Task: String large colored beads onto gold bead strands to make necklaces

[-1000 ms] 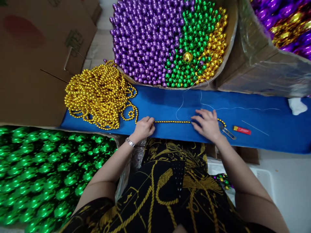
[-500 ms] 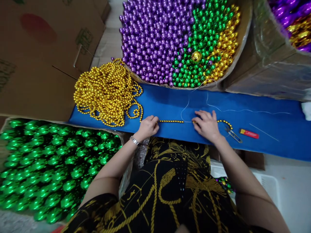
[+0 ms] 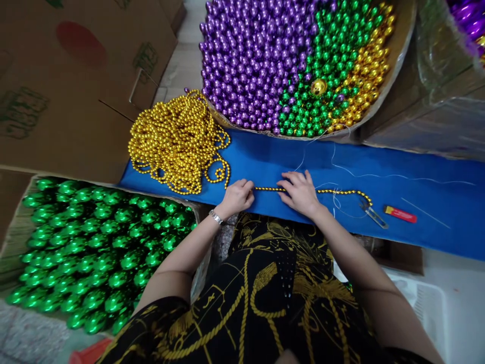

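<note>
A strand of small gold beads (image 3: 266,189) runs straight across the blue cloth (image 3: 257,156) between my hands. My left hand (image 3: 238,196) is closed on the strand's left end, its fingertips pinched together. On the right, my right hand (image 3: 301,193) pinches the strand low between thumb and fingers, while its other fingers stretch out above. Past that hand the strand continues right and curves down to small metal snips (image 3: 376,216). A thin white thread (image 3: 337,199) loops over the beads there. Left of my left hand lies a heap of gold bead strands (image 3: 174,144).
Behind the cloth stands a box of purple, green and gold beads (image 3: 257,65). Large green beads (image 3: 109,253) fill a box at lower left. A red and yellow lighter-like item (image 3: 400,213) and a thin needle-like rod (image 3: 425,212) lie right. A large carton (image 3: 76,91) stands left.
My right hand has slid left along the strand, toward my left hand. More gold beads now show on its right side. The whole view has shifted slightly, moving the surroundings rightward.
</note>
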`<state>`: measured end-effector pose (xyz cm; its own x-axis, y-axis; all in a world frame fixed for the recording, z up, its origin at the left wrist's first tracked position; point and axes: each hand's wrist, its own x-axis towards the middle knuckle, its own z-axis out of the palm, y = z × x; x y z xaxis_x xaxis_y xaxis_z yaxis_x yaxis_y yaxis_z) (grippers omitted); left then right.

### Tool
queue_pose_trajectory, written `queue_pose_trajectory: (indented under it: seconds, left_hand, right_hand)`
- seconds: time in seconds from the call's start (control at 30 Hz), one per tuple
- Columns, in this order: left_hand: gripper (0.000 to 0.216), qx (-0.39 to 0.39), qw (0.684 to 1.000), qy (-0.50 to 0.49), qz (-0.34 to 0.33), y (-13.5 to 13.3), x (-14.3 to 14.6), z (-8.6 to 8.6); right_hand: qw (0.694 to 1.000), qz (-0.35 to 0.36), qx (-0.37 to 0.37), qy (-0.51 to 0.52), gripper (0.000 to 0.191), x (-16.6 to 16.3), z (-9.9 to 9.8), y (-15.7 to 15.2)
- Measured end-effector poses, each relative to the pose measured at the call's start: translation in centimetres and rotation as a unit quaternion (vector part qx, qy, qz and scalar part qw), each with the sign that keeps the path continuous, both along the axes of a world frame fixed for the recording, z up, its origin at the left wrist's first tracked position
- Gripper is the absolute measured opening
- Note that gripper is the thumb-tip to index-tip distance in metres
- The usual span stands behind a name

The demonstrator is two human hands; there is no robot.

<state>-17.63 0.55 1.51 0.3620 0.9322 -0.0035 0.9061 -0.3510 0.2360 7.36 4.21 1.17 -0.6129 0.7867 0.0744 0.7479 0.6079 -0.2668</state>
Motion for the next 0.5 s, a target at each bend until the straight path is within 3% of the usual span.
queue_pose_trajectory:
  seconds: [0.33, 0.5]
  left_hand:
    - [0.013, 0.017, 1.000, -0.016, -0.001, 0.0, -0.1, -0.1]
    - [0.015, 0.013, 1.000, -0.003, -0.004, 0.0, -0.1, -0.1]
  right_hand:
    - [1.000, 0.000, -0.008, 0.011, 0.020, -0.5, -0.7, 0.2]
    - [1.000, -0.002, 0.000, 0.007, 0.020, 0.9, -0.8, 0.2]
